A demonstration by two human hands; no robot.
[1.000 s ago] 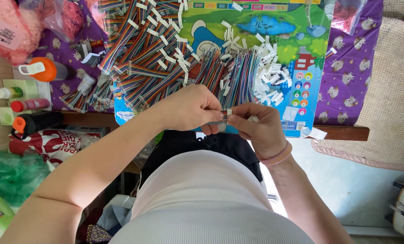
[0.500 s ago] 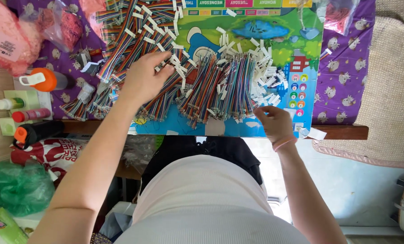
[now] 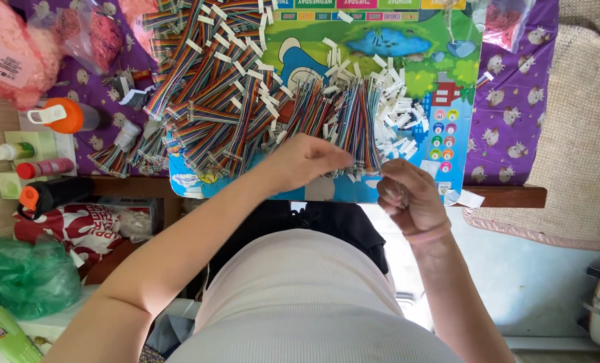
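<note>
Wires in rainbow colours lie heaped across the colourful mat on the bench, white plugs at their ends. Left hand rests on the near edge of the mat, fingers curled down onto the wire ends there (whether it grips any, I cannot tell). Right hand hovers just off the mat's near edge, closed into a loose fist, apart from the left. An orange-capped bottle stands well left of the mat.

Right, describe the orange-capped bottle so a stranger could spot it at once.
Start at the purple patterned cloth covering the table, and follow it to its left edge. There a clear bottle lies on its side; its bright orange cap and white strap set it apart from the small green and red bottles below.
</note>
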